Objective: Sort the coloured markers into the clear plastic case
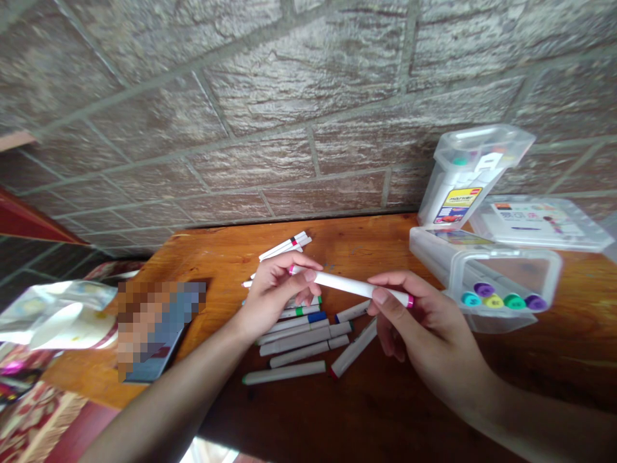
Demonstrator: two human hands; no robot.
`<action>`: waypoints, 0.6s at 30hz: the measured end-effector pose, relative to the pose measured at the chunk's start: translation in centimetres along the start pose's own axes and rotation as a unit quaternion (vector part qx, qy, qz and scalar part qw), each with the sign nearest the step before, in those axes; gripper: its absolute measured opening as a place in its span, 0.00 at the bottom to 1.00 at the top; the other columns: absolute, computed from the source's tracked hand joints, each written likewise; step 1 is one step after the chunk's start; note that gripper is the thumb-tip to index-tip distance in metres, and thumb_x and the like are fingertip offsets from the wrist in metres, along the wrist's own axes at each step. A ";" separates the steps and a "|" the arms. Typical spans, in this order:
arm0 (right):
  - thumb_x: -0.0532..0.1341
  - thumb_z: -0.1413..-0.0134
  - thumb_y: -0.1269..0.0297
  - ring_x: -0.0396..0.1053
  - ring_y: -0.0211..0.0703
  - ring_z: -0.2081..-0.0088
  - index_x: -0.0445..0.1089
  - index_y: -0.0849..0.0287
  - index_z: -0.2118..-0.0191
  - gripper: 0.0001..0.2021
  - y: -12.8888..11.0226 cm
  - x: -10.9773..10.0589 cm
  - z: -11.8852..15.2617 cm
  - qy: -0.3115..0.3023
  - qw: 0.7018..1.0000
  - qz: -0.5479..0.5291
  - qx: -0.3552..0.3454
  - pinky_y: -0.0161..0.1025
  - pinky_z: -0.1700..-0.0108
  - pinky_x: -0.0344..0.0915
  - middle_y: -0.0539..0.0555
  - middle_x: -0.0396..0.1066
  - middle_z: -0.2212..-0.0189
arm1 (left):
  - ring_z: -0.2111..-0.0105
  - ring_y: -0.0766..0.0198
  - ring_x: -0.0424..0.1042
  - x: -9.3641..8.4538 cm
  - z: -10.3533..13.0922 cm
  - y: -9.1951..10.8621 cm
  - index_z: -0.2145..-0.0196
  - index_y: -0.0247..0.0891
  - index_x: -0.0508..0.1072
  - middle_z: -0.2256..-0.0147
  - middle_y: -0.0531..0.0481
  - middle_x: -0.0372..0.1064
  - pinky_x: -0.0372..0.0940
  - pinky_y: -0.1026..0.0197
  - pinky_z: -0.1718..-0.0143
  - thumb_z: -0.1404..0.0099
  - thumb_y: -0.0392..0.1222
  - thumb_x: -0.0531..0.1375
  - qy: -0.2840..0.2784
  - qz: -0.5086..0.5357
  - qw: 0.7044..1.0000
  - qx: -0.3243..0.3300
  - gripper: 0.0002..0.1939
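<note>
Between both hands, above the table, I hold a white marker [344, 283] with pink ends, tilted slightly down to the right. My left hand [272, 289] pinches its left end between thumb and fingers. Its right end is gripped by my right hand [424, 315], thumb in front and fingertips behind. Several other white markers [301, 337] lie loosely side by side on the wood beneath, with green, blue, grey and red parts showing. A small group of thinner white pens [284, 246] rests behind my left hand, which partly hides it.
On the right, a clear marker case [446, 186] stands upright against the brick wall [308, 116]. An opened clear case [456, 276] lies before it, with several coloured caps showing. Behind that is a flat plastic box [530, 222]. A dark flat object [159, 354], partly pixelated, lies left on the wooden table [216, 257].
</note>
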State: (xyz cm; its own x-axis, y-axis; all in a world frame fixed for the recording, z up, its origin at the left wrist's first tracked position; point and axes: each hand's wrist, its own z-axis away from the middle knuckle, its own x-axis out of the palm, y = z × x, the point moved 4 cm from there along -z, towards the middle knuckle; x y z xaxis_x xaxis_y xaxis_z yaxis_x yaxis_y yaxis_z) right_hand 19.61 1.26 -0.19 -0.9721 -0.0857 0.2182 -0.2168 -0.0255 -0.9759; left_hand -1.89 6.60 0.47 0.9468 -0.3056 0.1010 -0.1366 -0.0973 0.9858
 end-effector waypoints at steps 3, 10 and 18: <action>0.70 0.37 0.47 0.65 0.35 0.84 0.75 0.55 0.57 0.16 0.1 0.0 0.0 0.009 1.000 -0.006 -0.002 0.31 0.83 0.61 0.48 0.74 0.75 | 0.81 0.69 0.66 0.0 0.0 0.0 0.60 0.35 0.84 0.75 0.48 0.79 0.64 0.65 0.77 0.33 0.43 0.71 0.010 0.003 1.000 -0.001 0.08; 0.70 0.38 0.44 0.65 0.33 0.85 0.74 0.55 0.54 0.19 0.1 0.0 0.0 0.015 1.000 -0.014 0.005 0.31 0.85 0.61 0.51 0.77 0.70 | 0.82 0.70 0.65 0.1 -0.2 0.1 0.58 0.35 0.85 0.74 0.48 0.79 0.64 0.65 0.78 0.32 0.43 0.70 0.016 0.020 1.000 0.000 0.09; 0.69 0.38 0.43 0.65 0.33 0.86 0.73 0.54 0.54 0.20 0.1 0.1 -0.1 0.021 0.999 -0.031 0.013 0.31 0.86 0.61 0.51 0.78 0.71 | 0.83 0.70 0.64 0.2 -0.3 0.2 0.59 0.34 0.84 0.74 0.48 0.79 0.65 0.65 0.79 0.33 0.43 0.69 0.027 0.048 0.998 -0.006 0.09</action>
State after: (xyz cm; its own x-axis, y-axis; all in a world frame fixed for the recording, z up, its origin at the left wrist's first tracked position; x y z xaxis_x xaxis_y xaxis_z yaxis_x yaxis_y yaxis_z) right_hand 19.52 1.31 -0.31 -0.9598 -0.0414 0.2774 -0.2751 -0.0549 -0.9599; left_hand -1.65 6.82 0.77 0.9440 -0.2607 0.2024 -0.2246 -0.0580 0.9727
